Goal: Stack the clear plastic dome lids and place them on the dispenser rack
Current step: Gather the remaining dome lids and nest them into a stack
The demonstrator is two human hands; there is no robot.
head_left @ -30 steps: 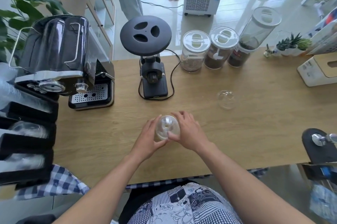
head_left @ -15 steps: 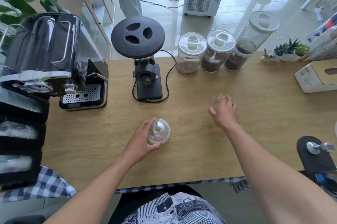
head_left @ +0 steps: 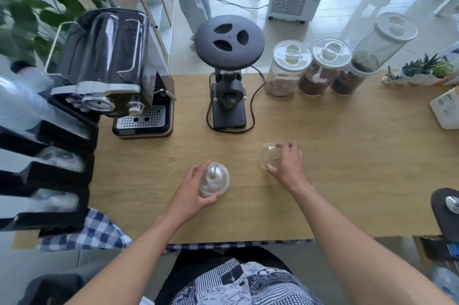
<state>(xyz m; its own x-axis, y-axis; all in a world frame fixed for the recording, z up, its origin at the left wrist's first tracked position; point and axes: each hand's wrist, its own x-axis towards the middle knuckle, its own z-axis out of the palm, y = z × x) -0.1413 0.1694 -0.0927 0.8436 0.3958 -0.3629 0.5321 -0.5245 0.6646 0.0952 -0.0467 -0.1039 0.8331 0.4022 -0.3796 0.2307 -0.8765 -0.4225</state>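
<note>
1. Clear plastic dome lids, already nested into a small stack, are gripped by the left hand on the light wooden bench.
2. A single clear dome lid is grasped by the right hand's fingers, to the stack's right.
3. The black dispenser rack lies left, nearer the left hand.

— What sits at the back of the tabletop?

— The coffee machine is at the back left. The grinder is in the middle. Three jars stand in a row to its right, and a little plant is past them.

— Where is the rack?

— At the far left edge, in front of the coffee machine.

— And the lids?

— The lid stack is near the front, in the left hand. One single lid is to its right, in the right hand.
</note>
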